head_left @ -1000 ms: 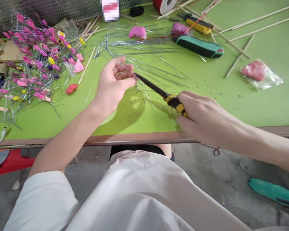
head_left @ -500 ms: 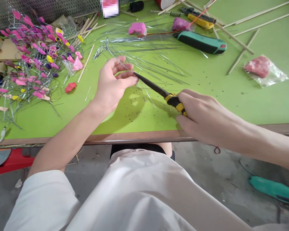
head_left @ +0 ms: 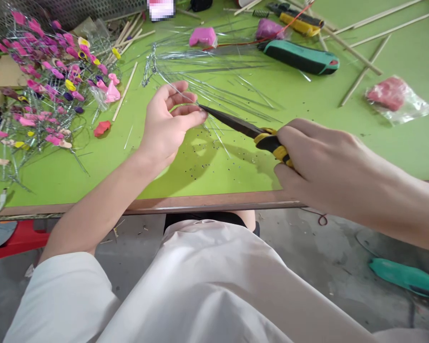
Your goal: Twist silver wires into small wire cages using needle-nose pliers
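My left hand (head_left: pixel 162 124) is pinching a thin silvery wire (head_left: pixel 166 79) between thumb and fingers, its other fingers curled. In my right hand (head_left: pixel 321 162) are long-nosed pliers (head_left: pixel 236 124) with black and yellow handles. Their pointed tip meets the wire right beside my left fingertips; whether the jaws are closed on it is too small to tell. Behind my left hand lie twisted wire pieces (head_left: pixel 150 64), and straight loose wires (head_left: pixel 232 93) fan out to the right. Tiny dark bits are scattered on the green tabletop (head_left: pixel 157 186) below.
Many wire stems with pink, purple and yellow clay pieces (head_left: pixel 50 71) are heaped at the left. A green and black tool (head_left: pixel 300 57), yellow-handled cutters (head_left: pixel 300 21), wooden sticks (head_left: pixel 364 71) and bagged pink clay (head_left: pixel 388 93) lie at the back and right.
My right hand and the pliers' handles have shifted right and slightly nearer. The pliers' tip stays by my left fingertips, and the left hand has hardly moved. The view has tilted slightly.
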Motion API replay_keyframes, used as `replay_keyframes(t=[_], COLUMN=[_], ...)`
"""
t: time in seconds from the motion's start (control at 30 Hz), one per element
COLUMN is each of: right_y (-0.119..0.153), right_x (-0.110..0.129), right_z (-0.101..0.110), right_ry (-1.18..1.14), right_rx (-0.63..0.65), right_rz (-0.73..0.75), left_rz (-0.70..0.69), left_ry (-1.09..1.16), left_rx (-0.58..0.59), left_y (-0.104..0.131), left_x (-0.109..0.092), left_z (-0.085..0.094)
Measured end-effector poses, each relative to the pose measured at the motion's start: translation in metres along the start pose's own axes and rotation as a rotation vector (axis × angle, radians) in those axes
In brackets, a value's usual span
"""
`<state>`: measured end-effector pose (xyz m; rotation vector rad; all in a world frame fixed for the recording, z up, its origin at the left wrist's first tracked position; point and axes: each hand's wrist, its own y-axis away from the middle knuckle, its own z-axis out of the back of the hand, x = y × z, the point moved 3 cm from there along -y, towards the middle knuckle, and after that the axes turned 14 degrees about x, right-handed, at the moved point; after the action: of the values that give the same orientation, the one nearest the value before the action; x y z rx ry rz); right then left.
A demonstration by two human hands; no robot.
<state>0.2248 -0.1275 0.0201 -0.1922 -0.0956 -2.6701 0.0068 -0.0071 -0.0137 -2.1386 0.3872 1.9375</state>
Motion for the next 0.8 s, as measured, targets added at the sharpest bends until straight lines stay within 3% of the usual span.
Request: replay_keyframes(t=[0.6, 0.8], right_y=[-0.005, -0.005], right_x=[-0.004, -0.005], right_z=[-0.001, -0.002], right_ry=[-0.050, -0.050], right_rx=[0.033, 0.038], right_rz=[0.044, 0.038], left_rz=[0.152, 0.144], left_ry=[0.215, 0.162], left_rx=[-0.018, -0.047], left_y=[0.008, 0.010], left_x=[-0.007, -0.009], left_z=[-0.010, -0.010])
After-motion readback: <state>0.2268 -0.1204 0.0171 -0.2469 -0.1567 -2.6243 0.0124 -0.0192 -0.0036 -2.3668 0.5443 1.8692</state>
